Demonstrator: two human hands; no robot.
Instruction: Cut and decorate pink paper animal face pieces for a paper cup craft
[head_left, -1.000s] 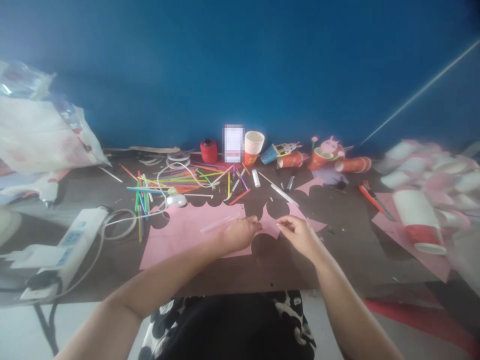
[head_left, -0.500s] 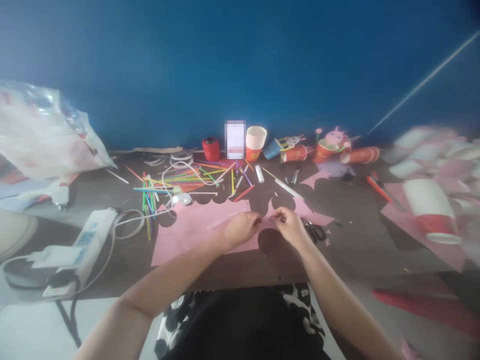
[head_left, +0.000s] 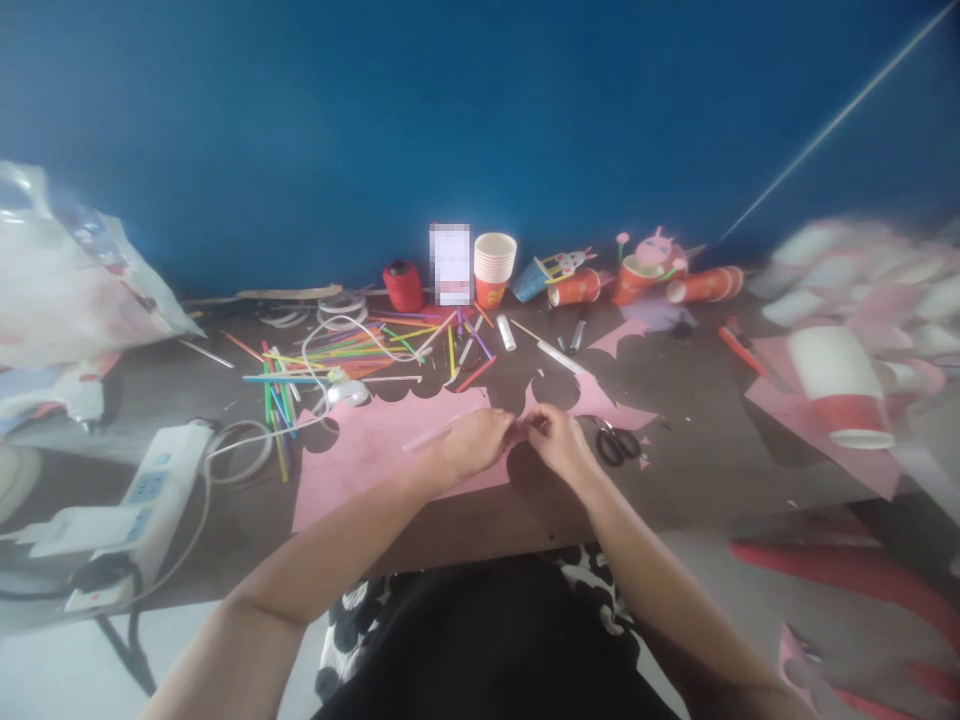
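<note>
Pink paper [head_left: 360, 445], cut, on the desk [head_left: 697, 490], at 9 o'clock; left hand [head_left: 487, 440] and right hand [head_left: 555, 440] pinch narrowly at its edge. Twelve o'clock: nested cups [head_left: 494, 272], upright. One o'clock: red cup [head_left: 628, 287], pink figure [head_left: 660, 248] at its rim.

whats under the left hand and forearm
Pink paper sheet shows beside the left hand and forearm, brown tabletop on the near side; whatever they directly cover can't be seen.

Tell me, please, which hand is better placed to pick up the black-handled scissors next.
Probably the right hand: the scissors lie just right of its wrist, while the left hand is farther off, over the pink sheet.
</note>
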